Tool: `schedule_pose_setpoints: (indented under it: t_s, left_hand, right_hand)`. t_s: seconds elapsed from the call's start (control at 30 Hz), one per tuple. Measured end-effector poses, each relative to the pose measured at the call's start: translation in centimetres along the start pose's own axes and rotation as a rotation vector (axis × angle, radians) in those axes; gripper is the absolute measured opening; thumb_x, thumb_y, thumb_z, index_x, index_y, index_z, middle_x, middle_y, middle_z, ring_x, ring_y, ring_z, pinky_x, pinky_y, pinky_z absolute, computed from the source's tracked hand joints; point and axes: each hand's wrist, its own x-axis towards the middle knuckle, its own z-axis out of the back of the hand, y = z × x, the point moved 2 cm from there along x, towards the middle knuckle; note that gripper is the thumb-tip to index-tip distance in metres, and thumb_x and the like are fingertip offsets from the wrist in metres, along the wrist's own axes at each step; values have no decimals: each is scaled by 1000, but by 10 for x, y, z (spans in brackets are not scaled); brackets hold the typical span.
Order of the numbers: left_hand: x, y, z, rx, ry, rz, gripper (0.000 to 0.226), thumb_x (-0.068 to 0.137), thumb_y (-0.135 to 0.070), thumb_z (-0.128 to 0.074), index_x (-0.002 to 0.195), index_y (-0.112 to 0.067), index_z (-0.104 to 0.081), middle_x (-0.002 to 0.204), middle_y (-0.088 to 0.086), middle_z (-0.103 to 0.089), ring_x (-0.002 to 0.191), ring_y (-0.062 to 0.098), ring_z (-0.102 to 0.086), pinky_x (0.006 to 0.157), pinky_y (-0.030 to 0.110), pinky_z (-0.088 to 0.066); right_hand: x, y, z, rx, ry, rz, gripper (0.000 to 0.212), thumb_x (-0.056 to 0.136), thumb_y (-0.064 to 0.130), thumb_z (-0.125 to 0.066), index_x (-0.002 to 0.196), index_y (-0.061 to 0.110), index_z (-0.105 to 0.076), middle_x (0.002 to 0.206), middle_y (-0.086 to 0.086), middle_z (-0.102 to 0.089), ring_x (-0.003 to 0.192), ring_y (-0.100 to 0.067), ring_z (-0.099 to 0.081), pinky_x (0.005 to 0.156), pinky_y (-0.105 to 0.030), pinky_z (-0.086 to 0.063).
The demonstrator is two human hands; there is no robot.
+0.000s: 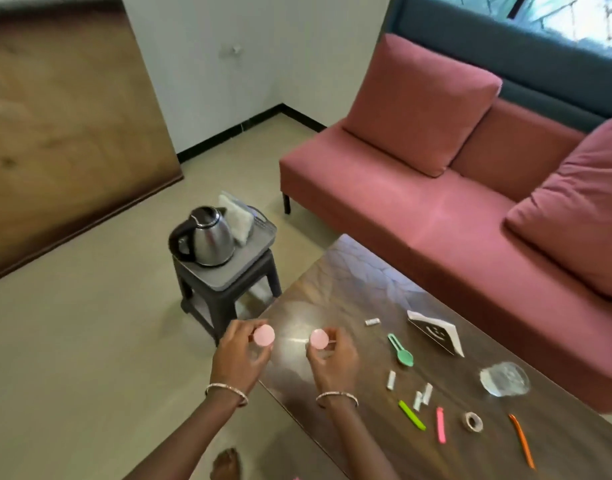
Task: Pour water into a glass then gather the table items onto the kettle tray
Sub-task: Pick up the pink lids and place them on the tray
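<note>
At the tabletop's point(349, 289) near corner, your left hand point(238, 355) pinches a pink disc point(264, 335) and your right hand point(332, 362) pinches a second pink disc point(319, 339). The kettle point(211, 237) stands on its grey tray point(252, 258) atop the stool point(225, 299). The glass point(504, 379) sits on the tabletop to your right.

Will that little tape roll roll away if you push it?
Probably not: the tape roll lies flat on the table, so it should slide. It looks small and hollow, so likely light. Stood on edge, it could roll.
</note>
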Motion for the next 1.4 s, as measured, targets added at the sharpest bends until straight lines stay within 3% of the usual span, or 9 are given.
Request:
schedule_pose_setpoints:
  t_s: [0.1,0.17,0.27,0.57,0.63,0.83,1.0,1.1,1.4]
  left_hand:
    - [27,30,39,57,-8,15,44,68,-24,-83,109,-31,-67,94,-10,-55,80,10,-58,68,19,-46]
    - [47,46,64,61,-16,24,46,67,-24,-83,110,-33,-67,93,-10,-55,80,13,-60,70,26,-50]
    - [78,63,93,62,-40,38,47,67,-24,-84,111,-31,-67,94,-6,-56,80,17,-62,73,36,-55]
    - [162,92,123,84,-37,41,44,70,-28,-79,112,-32,-65,101,-6,-57,88,16,-62,77,34,-54]
    - [184,96,121,94,-8,39,44,72,-29,-79,113,-32,-64,104,-6,-58,88,15,-62,77,33,-54]
    - [264,107,84,153,133,32,41,77,-30,-74,116,-29,-63,108,-1,-62,88,20,-63,84,39,-51]
    - [334,114,27,461,279,-99,39,87,-37,-60,125,-31,-52,118,-2,-59,108,21,-58,91,34,-43]
    - [372,123,-4,627,383,-181,36,91,-37,-54,126,-29,-51,119,-1,-61,107,23,-59,89,35,-41]
    - [454,167,-84,856,598,-193,28,90,-34,-56,117,-26,-56,106,3,-67,101,25,-63,93,40,-33]
  right_hand:
    - [-1,32,-47,10,12,9,29,68,13,-79,90,19,-62,86,4,-65,78,-16,-61,71,-33,-52]
    - [2,50,-76,17,19,19,30,67,16,-79,90,24,-61,85,7,-65,76,-12,-62,70,-37,-54]
    - [8,72,-108,30,39,20,31,69,19,-79,93,26,-62,87,9,-67,79,-10,-63,71,-37,-55]
    - [63,118,-168,-44,28,75,31,71,21,-83,96,22,-66,89,8,-67,75,-3,-59,64,-12,-46]
    - [82,122,-181,-44,27,56,31,72,20,-83,98,23,-64,91,7,-68,77,-6,-60,66,-17,-51]
    - [149,115,-219,-59,-9,-45,32,74,16,-81,102,16,-65,99,-1,-69,86,-21,-64,74,-38,-59]
    - [203,94,-248,-57,-41,-132,36,73,16,-82,106,17,-66,98,1,-70,84,-17,-65,70,-24,-55]
    - [233,77,-267,-48,-30,-238,49,75,22,-82,121,19,-63,102,3,-71,84,-15,-68,78,-31,-58]
    - [315,38,-310,-123,-4,-262,34,74,15,-80,106,15,-69,100,-2,-68,84,-20,-67,80,-41,-57]
